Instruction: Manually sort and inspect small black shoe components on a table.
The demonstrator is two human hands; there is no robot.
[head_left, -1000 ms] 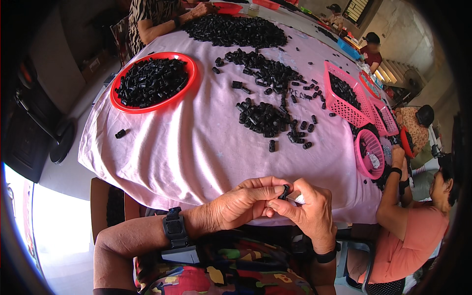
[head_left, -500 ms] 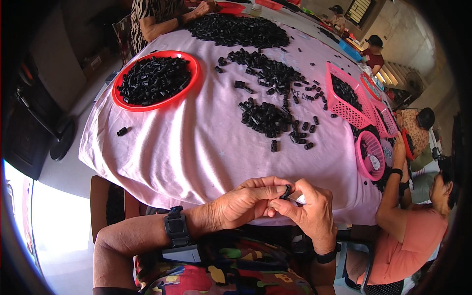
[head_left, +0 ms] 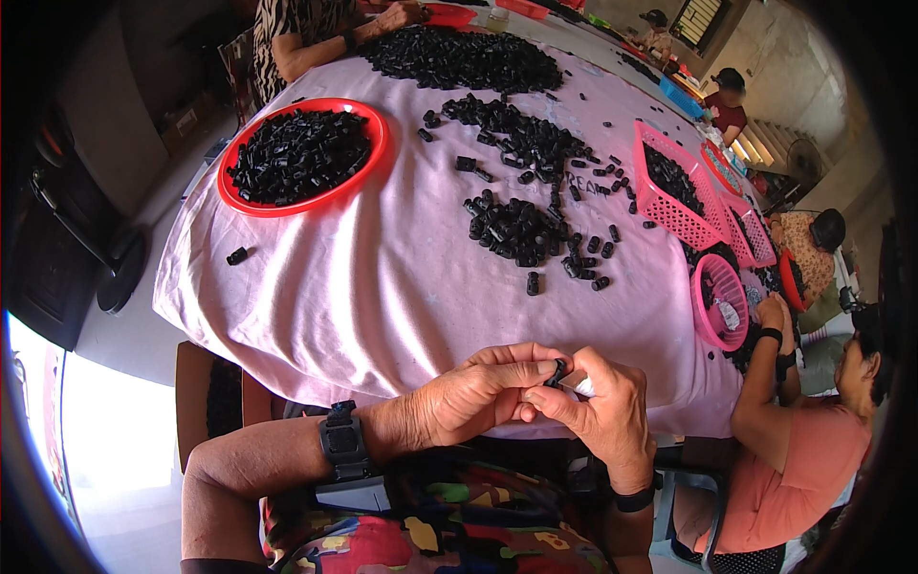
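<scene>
Near the table's front edge, my left hand (head_left: 483, 387) pinches a small black cylindrical piece (head_left: 557, 372) between thumb and fingers. My right hand (head_left: 612, 407) meets it there, its thumb and forefinger closed close to the piece. Something small and white (head_left: 584, 386) sticks out from the right hand's grip; its kind is mostly hidden by the fingers. Beyond my hands, a loose pile of similar black pieces (head_left: 512, 230) lies on the pink cloth (head_left: 402, 287), and a few stray ones are scattered round it.
A round red tray (head_left: 384, 163) heaped with black pieces stands at the left. Larger heaps (head_left: 459, 59) spread at the back. Pink baskets (head_left: 712, 230) and a round pink basket (head_left: 741, 320) stand on the right, beside a co-worker in an orange shirt (head_left: 765, 478). Other people sit farther along.
My hands and the black piece stay almost still. At the right, the co-worker's raised hand has come down slightly.
</scene>
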